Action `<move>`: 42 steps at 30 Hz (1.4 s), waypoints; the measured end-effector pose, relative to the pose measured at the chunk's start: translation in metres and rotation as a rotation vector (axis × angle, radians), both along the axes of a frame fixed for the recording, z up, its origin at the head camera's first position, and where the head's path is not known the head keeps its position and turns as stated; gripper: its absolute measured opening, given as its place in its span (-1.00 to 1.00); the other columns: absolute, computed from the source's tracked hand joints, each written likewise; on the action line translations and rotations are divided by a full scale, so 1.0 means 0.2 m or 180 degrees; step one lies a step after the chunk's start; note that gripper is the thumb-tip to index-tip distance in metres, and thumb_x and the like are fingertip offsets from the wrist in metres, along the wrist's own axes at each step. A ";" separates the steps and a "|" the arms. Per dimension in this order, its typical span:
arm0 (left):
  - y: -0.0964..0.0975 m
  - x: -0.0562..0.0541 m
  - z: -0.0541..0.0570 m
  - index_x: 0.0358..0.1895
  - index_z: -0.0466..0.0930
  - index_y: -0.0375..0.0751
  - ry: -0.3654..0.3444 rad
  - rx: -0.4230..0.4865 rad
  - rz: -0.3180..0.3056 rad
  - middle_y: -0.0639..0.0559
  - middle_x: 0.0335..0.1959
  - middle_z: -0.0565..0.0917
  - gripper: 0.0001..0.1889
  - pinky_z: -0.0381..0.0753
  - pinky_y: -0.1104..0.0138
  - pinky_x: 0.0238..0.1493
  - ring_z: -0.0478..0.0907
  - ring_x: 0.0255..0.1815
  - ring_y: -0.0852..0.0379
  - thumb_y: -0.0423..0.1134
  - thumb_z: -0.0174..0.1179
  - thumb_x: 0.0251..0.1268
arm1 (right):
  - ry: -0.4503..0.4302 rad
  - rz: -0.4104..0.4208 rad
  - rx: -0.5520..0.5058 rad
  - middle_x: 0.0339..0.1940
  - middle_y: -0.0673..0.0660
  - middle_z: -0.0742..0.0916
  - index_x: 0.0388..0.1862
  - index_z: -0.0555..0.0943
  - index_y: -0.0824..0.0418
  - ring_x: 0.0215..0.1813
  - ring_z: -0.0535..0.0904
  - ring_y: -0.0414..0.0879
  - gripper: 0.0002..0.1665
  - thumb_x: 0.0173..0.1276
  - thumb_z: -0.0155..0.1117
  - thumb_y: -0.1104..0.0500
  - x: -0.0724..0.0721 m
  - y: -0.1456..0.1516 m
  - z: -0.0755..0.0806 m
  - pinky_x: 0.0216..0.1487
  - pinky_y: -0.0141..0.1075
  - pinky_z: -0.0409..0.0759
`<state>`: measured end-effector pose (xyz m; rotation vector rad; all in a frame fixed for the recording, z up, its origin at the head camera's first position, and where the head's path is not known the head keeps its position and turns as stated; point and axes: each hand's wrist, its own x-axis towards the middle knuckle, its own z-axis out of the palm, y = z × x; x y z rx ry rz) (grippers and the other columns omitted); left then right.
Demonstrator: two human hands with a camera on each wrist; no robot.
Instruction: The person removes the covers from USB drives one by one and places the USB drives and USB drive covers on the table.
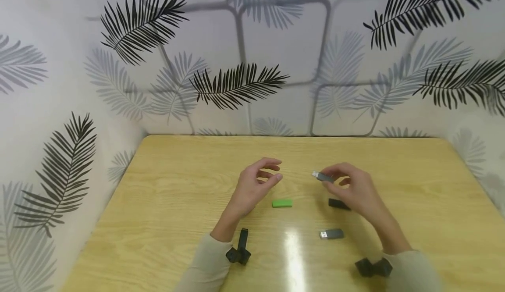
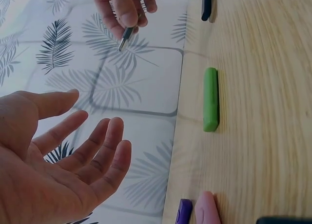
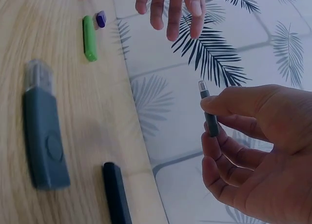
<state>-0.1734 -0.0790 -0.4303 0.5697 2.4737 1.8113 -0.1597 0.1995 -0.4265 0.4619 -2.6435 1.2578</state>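
My right hand (image 1: pixel 353 189) pinches a grey USB flash drive (image 1: pixel 324 177) between thumb and fingers above the table; its metal plug points left. My left hand (image 1: pixel 252 186) is raised with relaxed, slightly bent fingers and holds nothing. Just right of it on the table lies a green stick-shaped piece (image 1: pixel 282 203). Under the right hand is a black stick-shaped piece (image 1: pixel 337 204), partly covered by that hand in the head view. Closer to me rests a second grey USB flash drive (image 1: pixel 332 234), its plug also to the left.
A purple piece (image 2: pixel 184 212) and a pink piece (image 2: pixel 207 209) lie on the wooden table (image 1: pixel 165 186); the left hand and arm block them in the head view. Behind the table stands a leaf-patterned wall (image 1: pixel 284 46). Black camera mounts sit on both wrists.
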 end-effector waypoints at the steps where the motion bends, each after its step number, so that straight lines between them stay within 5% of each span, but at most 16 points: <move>1: 0.01 0.00 0.00 0.26 0.61 -0.10 -0.0015 -0.0009 0.0007 -0.05 0.06 0.68 -0.65 0.69 0.23 -0.01 0.69 -0.02 0.00 -0.24 0.29 0.47 | 0.0002 0.0020 -0.0003 -0.19 0.06 0.79 -0.08 0.74 0.22 -0.18 0.67 -0.07 -0.75 0.26 0.51 0.35 0.00 -0.01 0.00 -0.19 -0.29 0.65; 11: 0.06 -0.03 0.01 0.25 0.63 -0.16 0.0019 0.0053 -0.0168 -0.16 0.04 0.69 -0.65 0.69 0.21 0.02 0.68 -0.01 -0.10 -0.26 0.30 0.46 | 0.0014 0.0175 -0.0044 -0.18 0.04 0.78 -0.07 0.74 0.20 -0.16 0.68 -0.05 -0.77 0.30 0.49 0.33 -0.03 -0.13 0.01 -0.14 -0.06 0.65; 23: 0.09 -0.04 -0.03 0.18 0.66 -0.32 -0.0045 0.0282 -0.0358 -0.20 -0.08 0.75 -0.68 0.69 0.34 -0.07 0.73 -0.10 -0.13 -0.33 0.32 0.43 | -0.0030 0.0312 -0.0076 -0.17 0.03 0.80 -0.08 0.75 0.19 -0.13 0.69 -0.05 -0.78 0.30 0.51 0.30 -0.04 -0.21 0.03 -0.12 -0.07 0.64; 30: 0.11 -0.04 -0.04 0.06 0.69 -0.38 0.0088 0.0454 -0.0422 -0.23 -0.21 0.76 -0.77 0.73 0.06 -0.13 0.73 -0.22 -0.29 -0.40 0.31 0.41 | 0.0018 0.0363 -0.0152 -0.15 0.00 0.80 -0.07 0.76 0.17 -0.12 0.68 -0.08 -0.78 0.31 0.51 0.28 -0.03 -0.20 0.03 -0.12 -0.08 0.67; 37: 0.11 -0.02 -0.03 -0.02 0.71 -0.36 0.0132 0.0417 -0.0410 -0.19 -0.30 0.74 -0.83 0.69 -0.12 -0.20 0.70 -0.37 0.15 -0.40 0.32 0.40 | 0.0170 0.0545 -0.0153 -0.17 -0.06 0.77 -0.07 0.75 0.16 -0.15 0.66 -0.16 -0.75 0.28 0.53 0.31 -0.01 -0.19 0.03 -0.17 -0.04 0.71; 42: 0.10 0.00 -0.03 -0.05 0.71 -0.35 0.0122 0.0379 -0.0419 -0.17 -0.30 0.74 -0.85 0.72 -0.03 -0.26 0.70 -0.37 0.15 -0.40 0.33 0.39 | 0.0342 0.0634 -0.0103 -0.18 -0.09 0.77 -0.08 0.76 0.14 -0.18 0.66 -0.19 -0.74 0.26 0.54 0.33 0.00 -0.19 0.02 -0.20 -0.13 0.70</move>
